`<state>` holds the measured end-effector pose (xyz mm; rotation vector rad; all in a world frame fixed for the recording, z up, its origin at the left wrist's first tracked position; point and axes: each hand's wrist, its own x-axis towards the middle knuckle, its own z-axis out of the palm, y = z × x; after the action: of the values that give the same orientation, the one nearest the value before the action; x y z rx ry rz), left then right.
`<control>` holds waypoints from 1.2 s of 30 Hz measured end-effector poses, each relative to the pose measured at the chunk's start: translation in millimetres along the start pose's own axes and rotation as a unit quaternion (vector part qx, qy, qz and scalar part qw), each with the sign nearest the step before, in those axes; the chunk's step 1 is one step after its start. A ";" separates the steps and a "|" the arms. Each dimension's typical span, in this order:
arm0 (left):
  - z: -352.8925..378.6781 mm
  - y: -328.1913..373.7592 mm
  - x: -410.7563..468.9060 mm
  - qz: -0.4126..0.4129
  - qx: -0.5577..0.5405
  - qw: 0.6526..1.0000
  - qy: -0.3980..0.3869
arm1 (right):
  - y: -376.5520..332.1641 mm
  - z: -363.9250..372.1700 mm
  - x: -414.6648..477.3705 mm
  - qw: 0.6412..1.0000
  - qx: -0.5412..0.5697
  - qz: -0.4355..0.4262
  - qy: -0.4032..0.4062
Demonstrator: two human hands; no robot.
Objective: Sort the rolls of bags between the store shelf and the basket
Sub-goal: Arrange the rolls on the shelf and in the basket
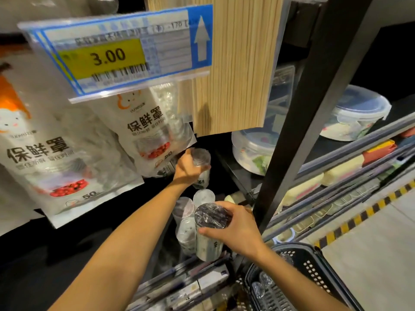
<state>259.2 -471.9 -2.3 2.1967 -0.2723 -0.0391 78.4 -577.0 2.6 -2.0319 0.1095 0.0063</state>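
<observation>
Yellow price tag [101,59], upper left, reads "3.00"; packets [146,129] say "保鲜罩". Our left hand [187,169] grips the centre roll [202,159], our right hand [240,232] the lower roll [208,243].

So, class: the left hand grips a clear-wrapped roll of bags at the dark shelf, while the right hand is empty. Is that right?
Not quite. The head view shows the right hand gripping a dark-topped clear-wrapped roll of bags too. The left hand does grip a clear-wrapped roll at the dark shelf.
</observation>
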 end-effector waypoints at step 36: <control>-14.5 -73.5 -92.8 -0.089 0.163 0.982 -0.033 | 13.2 15.2 -36.8 0.999 0.008 -0.030 -0.019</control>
<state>183.8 -398.7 -58.7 2.5450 -0.1243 -0.1778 41.4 -566.6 -14.1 -2.0180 0.0242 0.0065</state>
